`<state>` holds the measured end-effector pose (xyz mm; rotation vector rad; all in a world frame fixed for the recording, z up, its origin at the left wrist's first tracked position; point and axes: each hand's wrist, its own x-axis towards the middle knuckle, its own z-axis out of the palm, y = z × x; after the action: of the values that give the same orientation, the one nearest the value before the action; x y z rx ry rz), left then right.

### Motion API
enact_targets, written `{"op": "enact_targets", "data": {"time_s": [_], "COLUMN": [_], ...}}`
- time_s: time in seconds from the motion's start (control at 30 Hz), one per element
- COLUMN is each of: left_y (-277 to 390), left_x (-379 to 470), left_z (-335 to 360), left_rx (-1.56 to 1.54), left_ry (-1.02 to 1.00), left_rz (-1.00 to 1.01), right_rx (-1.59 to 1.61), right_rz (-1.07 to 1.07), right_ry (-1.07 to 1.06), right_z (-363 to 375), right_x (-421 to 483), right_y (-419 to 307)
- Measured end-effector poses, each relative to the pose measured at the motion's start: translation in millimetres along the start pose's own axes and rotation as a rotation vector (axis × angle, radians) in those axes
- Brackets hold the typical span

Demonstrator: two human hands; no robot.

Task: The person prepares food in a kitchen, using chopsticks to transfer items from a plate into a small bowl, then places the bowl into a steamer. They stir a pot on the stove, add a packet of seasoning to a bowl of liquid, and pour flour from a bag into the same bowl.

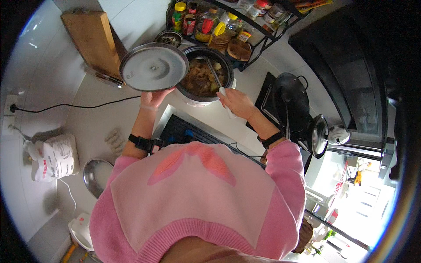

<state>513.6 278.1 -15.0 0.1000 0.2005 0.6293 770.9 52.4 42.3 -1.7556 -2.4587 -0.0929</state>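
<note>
My left hand (157, 97) holds a round pot lid (154, 67) at its near edge, with the underside showing; part of the grip is hidden behind the lid. The lid is to the left of an electric cooker with a dark inner pot (229, 67). Chunky stew (200, 77) in brown liquid fills much of the pot. My right hand (237, 102) is closed around the white handle of a metal ladle (214, 73), whose head rests in the stew at the pot's far side.
Behind the pot stand a small metal bowl (168, 38) and a black rack (260, 29) with bottles and jars. A wok (291, 95) sits on the stove at right. Wooden cutting boards (92, 39) lean at left; a black cord (82, 106) crosses the counter. A steel bowl (98, 176) lies near left.
</note>
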Motion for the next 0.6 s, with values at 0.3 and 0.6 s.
{"op": "enact_targets", "data": {"time_s": [0.3, 0.6], "left_y": [4.5, 5.1], "left_x": [1.9, 2.8], "left_z": [-8.6, -9.7], "left_rx": [-0.059, -0.022], "left_ry": [0.006, 0.009], "left_rz": [-0.027, -0.01], "right_rx": [0.129, 0.421], "right_rz": [0.226, 0.234], "right_ry": [0.025, 0.341], "right_z": [-38.7, -27.8], "right_x": [19.9, 25.4], "right_y": [4.1, 30.7]}}
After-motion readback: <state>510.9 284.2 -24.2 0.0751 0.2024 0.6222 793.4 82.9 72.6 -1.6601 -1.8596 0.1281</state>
